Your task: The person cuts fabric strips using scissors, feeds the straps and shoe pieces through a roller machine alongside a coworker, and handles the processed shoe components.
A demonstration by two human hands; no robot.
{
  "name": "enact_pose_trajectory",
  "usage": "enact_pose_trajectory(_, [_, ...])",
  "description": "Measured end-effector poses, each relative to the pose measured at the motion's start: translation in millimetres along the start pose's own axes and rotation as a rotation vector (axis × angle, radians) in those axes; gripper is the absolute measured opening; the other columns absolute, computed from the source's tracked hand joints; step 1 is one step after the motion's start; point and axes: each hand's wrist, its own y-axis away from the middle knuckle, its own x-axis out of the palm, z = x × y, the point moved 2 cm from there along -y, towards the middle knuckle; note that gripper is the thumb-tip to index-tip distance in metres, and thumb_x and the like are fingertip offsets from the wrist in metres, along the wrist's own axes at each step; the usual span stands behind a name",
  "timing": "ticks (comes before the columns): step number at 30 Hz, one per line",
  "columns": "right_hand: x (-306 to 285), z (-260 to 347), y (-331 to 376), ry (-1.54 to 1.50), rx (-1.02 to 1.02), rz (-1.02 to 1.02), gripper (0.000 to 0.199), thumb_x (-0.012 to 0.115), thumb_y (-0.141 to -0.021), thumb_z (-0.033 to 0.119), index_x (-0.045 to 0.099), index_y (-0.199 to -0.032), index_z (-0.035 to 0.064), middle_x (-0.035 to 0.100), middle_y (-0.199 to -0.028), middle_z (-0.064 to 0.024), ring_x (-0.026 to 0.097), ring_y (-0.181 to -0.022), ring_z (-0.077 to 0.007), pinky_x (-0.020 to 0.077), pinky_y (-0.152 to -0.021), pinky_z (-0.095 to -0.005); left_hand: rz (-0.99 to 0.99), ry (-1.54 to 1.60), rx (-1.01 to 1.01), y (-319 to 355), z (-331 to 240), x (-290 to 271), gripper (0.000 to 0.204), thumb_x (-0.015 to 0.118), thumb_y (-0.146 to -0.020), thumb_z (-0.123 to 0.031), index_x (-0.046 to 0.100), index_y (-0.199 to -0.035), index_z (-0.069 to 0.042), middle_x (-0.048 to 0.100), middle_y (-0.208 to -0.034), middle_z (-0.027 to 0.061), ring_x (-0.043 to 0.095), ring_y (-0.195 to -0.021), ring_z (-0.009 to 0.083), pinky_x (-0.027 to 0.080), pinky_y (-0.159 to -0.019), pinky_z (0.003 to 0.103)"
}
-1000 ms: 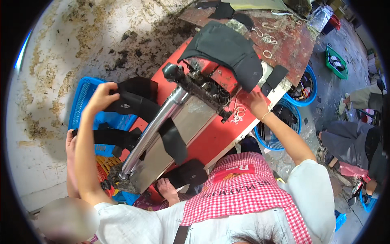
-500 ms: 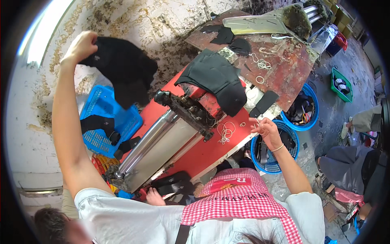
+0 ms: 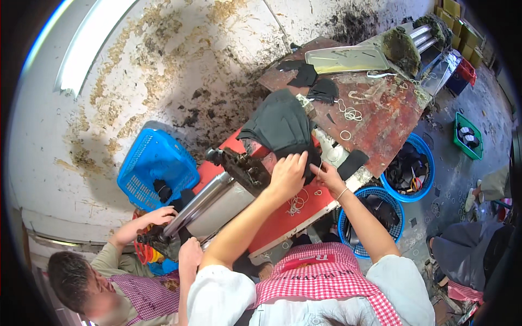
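Note:
A layered pile of black cut fabric pieces (image 3: 277,122) lies over the red tabletop, in front of the stained wall. My left hand (image 3: 290,175) is closed on the near end of a black fabric piece (image 3: 309,165) at the pile's near right side. Close beside it, my right hand (image 3: 328,178) pinches a thin white band (image 3: 320,167) against the same end. My fingers partly hide where the band meets the fabric. Loose white bands (image 3: 297,203) lie on the red surface (image 3: 283,224) just below my hands.
A machine with a metal roller (image 3: 204,198) stands left of my arms; a co-worker's hand (image 3: 159,215) is at it. A blue basket (image 3: 157,163) sits behind. Blue round baskets (image 3: 399,209) with black pieces stand at right. A metal tray (image 3: 348,58) rests on the far board (image 3: 375,114).
My left hand has come from the upper left down to the pile with the black piece. My right hand has moved left to meet it. The co-worker has leaned in toward the roller.

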Motion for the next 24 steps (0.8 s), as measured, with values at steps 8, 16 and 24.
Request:
enact_pose_trajectory(8, [14.8,32.9,18.5,0.004,-0.051,0.131,0.025,0.057,-0.085,0.024,0.046,-0.098,0.0044,0.049,-0.068,0.0018,0.038,-0.039,-0.0025,0.0399,-0.041,-0.0166,-0.083,0.042,-0.022,27.2,1.1,20.4,0.077,0.071,-0.059,-0.022,0.037,-0.126,-0.006,0.033,-0.131,0.0152,0.032,-0.12,0.0312,0.026,-0.098,0.044])
enact_pose_trajectory(16, [4.4,121.0,41.9,0.074,-0.357,0.234,0.053,0.064,-0.077,0.014,0.043,-0.124,0.0051,0.055,-0.092,-0.0022,0.054,-0.073,-0.009,0.0465,-0.064,-0.0211,-0.507,0.171,0.093,-61.7,57.2,-82.5,0.047,0.061,-0.057,0.005,0.058,-0.103,-0.005,0.06,-0.102,0.0146,0.057,-0.096,0.03,0.045,-0.084,0.035])
enact_pose_trajectory(24, [21.3,216.0,68.8,0.702,-1.07,0.039,0.121,0.085,-0.048,0.025,0.006,-0.139,0.0074,0.013,-0.143,-0.0113,0.013,-0.132,-0.027,0.0148,-0.106,-0.0387,-0.153,0.382,0.363,-102.7,22.7,-249.8,0.04,0.062,-0.07,0.001,0.055,-0.109,-0.003,0.063,-0.087,0.0048,0.055,-0.075,0.0083,0.045,-0.073,0.024])
